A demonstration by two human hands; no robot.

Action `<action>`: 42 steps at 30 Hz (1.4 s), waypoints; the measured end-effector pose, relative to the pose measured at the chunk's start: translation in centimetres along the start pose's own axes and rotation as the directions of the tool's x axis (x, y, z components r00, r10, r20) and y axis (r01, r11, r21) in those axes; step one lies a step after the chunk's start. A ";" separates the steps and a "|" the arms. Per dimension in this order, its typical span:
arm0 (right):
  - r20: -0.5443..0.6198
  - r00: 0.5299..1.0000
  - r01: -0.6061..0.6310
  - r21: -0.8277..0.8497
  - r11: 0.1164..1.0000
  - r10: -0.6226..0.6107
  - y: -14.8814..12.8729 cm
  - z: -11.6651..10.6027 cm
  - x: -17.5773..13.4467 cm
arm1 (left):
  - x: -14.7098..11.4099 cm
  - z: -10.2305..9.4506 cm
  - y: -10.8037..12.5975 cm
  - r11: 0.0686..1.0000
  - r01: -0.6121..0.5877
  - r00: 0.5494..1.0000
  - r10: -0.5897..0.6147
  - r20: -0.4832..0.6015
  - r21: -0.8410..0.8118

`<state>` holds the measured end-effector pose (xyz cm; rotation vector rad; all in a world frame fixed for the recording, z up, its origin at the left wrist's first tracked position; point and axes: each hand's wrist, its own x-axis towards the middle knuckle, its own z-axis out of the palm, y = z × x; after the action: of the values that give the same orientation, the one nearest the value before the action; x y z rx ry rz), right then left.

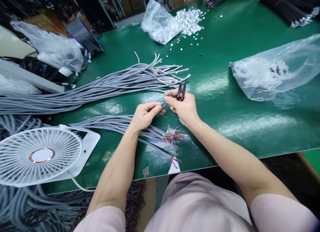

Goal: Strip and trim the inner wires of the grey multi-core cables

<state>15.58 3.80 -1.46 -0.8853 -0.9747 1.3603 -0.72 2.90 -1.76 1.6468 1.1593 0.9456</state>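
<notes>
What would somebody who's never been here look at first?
Probably the big white fan at the left, with its round, spoked front. Next might be the long bundle of gray cables running in from the left across the green table. In the middle, the left hand pinches a gray cable end close to the right hand, which holds small black snips.
</notes>
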 end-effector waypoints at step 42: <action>0.048 0.996 0.082 -0.146 0.986 -0.076 0.3 -0.5 0.1 | 0.3 0.4 -0.5 0.991 -0.083 0.995 0.089 -0.046 0.106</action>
<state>15.98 3.96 -1.94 -0.9213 -1.1431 1.2559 -0.39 3.12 -2.31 1.7779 1.1971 1.0003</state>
